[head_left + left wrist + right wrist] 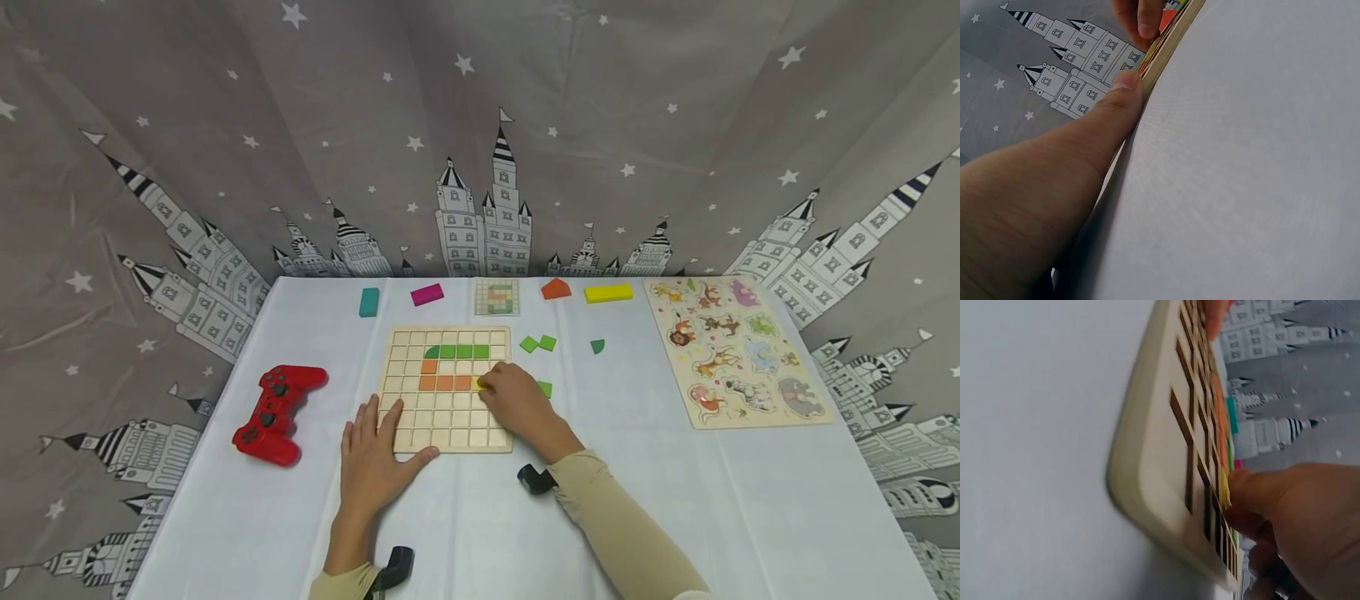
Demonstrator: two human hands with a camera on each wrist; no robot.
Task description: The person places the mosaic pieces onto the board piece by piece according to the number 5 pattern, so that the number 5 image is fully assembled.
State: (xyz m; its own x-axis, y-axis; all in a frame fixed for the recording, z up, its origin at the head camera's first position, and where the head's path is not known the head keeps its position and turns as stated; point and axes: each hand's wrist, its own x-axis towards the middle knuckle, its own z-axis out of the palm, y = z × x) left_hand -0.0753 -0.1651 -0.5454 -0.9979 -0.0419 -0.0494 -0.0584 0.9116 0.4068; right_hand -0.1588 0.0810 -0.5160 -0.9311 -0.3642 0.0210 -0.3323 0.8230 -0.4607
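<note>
Pinching a yellow tile [1225, 490], axis hidden, the right hand [516, 400] is at a crosswise orange row's [445, 382] end on the gridded wooden board [450, 421]; the left hand [375, 462], spread, touches its near-left corner.

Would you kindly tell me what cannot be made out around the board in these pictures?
Head view: the right hand covers part of the yellow piece, hiding its full outline, and part of a green square.
Head view: the small printed card is too small to read cell by cell.
Left wrist view: the board is seen nearly edge-on, so its cells cannot be told apart.
Right wrist view: the top edge cuts off most of the left hand.
</note>
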